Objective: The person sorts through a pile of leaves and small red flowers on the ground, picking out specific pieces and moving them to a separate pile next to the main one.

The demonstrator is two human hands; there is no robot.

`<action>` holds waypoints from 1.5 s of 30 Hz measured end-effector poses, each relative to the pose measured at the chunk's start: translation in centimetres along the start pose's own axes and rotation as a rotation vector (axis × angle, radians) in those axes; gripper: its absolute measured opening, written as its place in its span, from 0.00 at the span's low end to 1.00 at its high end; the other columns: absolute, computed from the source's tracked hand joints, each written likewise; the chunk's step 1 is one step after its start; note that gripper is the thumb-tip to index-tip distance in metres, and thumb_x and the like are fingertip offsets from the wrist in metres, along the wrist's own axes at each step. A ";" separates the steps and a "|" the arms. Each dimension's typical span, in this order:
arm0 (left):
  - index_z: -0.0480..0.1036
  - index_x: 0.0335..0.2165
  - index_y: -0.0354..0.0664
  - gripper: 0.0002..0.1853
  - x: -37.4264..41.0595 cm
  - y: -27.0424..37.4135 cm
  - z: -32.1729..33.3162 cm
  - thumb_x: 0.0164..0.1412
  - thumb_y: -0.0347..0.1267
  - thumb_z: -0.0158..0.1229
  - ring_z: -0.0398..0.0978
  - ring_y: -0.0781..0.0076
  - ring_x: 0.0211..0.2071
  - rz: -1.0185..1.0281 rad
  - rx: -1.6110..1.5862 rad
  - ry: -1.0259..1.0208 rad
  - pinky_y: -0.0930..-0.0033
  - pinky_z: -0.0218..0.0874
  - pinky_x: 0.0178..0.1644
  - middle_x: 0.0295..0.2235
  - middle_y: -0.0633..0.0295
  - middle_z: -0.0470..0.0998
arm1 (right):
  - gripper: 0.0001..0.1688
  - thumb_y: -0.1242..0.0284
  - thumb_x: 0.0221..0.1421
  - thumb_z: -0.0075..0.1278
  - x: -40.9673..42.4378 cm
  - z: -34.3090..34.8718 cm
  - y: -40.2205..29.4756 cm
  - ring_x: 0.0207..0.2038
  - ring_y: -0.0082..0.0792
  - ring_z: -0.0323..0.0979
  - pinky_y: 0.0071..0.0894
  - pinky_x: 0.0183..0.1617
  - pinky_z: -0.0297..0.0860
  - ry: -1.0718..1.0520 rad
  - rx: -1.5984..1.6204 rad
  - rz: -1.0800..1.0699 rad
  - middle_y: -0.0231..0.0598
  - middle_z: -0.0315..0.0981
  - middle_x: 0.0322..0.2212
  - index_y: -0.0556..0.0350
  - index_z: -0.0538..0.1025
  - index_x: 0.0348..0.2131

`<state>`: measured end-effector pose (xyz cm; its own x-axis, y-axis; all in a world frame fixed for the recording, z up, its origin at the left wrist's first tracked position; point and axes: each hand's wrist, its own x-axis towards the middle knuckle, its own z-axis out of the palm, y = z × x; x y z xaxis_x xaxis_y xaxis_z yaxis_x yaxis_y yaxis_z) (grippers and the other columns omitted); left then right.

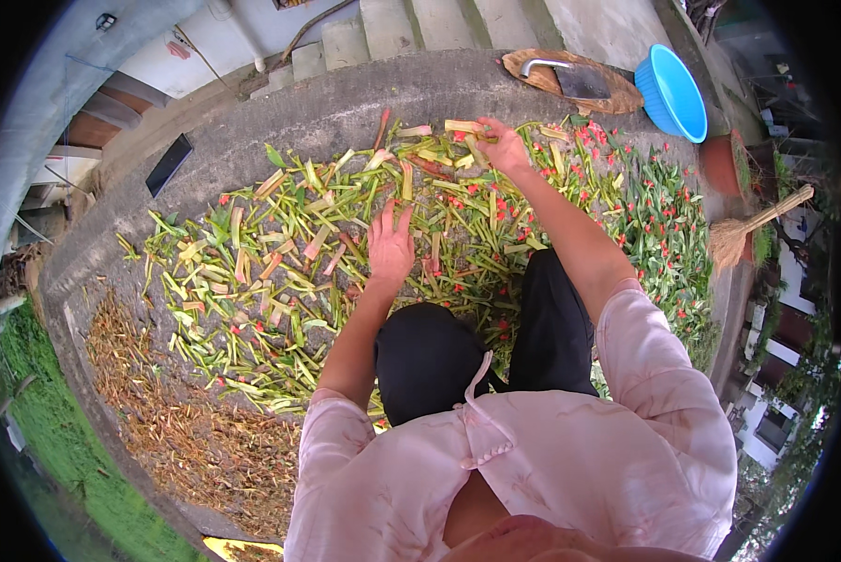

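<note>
Cut green plant stems (308, 204) lie spread over the grey concrete in front of me, mixed with red petals and thick pale pieces. My left hand (391, 242) rests low over them near the middle, fingers apart and pointing away from me; nothing shows in it. Farther out and to the right, my right hand (505, 146) has its fingers bent at the end of a thick, pale cut stem piece (465, 126). Whether it grips that piece or only touches it, I cannot tell. Leafy green sprigs with red flowers (663, 218) cover the concrete on the right.
A chopping board (621, 97) with a cleaver (582, 81) lies at the far right beside a blue plastic basin (670, 95). A straw broom (758, 223) leans by pots at right. Dried brown plant pieces (203, 435) cover the lower left; a dark flat device (170, 165) lies farther up.
</note>
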<state>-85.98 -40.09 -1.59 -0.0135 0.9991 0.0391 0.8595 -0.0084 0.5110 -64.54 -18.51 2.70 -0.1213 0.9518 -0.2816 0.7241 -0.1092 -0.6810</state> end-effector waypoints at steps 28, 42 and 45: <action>0.61 0.57 0.44 0.30 -2.7 -2.5 3.1 0.54 0.26 0.50 0.54 0.44 0.62 -0.039 0.015 -0.266 0.48 0.45 0.65 0.61 0.45 0.55 | 0.28 0.76 0.51 0.48 5.3 0.8 4.0 0.54 0.49 0.67 0.42 0.57 0.66 -0.031 -0.448 -0.071 0.49 0.68 0.52 0.40 0.71 0.53; 0.71 0.48 0.43 0.22 -5.6 -2.4 0.2 0.51 0.25 0.55 0.62 0.50 0.54 -0.009 -0.004 -0.043 0.51 0.53 0.58 0.54 0.53 0.64 | 0.21 0.68 0.53 0.50 4.8 -2.3 9.4 0.46 0.50 0.74 0.44 0.49 0.72 0.043 -0.539 0.162 0.49 0.71 0.49 0.42 0.75 0.48; 0.67 0.54 0.49 0.28 -5.3 -2.2 0.7 0.52 0.29 0.56 0.56 0.51 0.59 -0.003 0.063 -0.072 0.47 0.48 0.62 0.58 0.55 0.59 | 0.23 0.69 0.52 0.50 3.5 -2.2 8.7 0.47 0.50 0.73 0.42 0.50 0.71 0.055 -0.511 0.110 0.52 0.71 0.48 0.43 0.73 0.50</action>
<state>-87.43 -45.30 -3.54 0.0188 0.9995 -0.0251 0.8898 -0.0052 0.4563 -57.14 -15.48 -2.71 0.0004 0.9577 -0.2877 0.9711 -0.0691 -0.2286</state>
